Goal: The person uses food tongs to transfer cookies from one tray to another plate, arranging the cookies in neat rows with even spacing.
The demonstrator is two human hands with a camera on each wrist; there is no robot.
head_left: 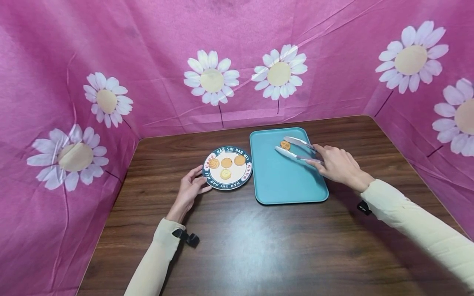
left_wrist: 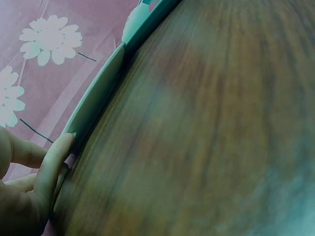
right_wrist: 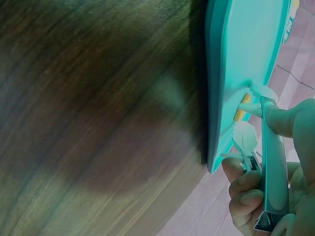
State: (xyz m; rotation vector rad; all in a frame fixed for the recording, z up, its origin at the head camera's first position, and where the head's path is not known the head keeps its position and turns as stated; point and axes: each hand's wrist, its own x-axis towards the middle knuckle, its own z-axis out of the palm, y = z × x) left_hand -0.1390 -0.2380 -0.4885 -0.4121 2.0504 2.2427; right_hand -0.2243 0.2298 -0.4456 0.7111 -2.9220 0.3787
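My right hand [head_left: 338,165] grips a pair of metal tongs [head_left: 292,154] over the teal tray [head_left: 285,181]. The tongs' arms are spread, their tips on either side of a round, orange-brown cookie [head_left: 285,145] lying on the tray. In the right wrist view, fingers and thumb wrap the tongs [right_wrist: 273,162], with the cookie [right_wrist: 241,107] beyond. My left hand [head_left: 189,188] holds the left rim of a round plate [head_left: 227,186], thumb at its edge. Several cookies [head_left: 226,163] sit on this white plate with its dark lettered border. The left wrist view catches the hand [left_wrist: 34,182] at the rim.
The plate stands just left of the tray on a dark wooden table [head_left: 237,238]. A pink cloth [head_left: 155,61] with white daisies hangs behind the table and along both sides. Black straps with small mounts sit on both wrists.
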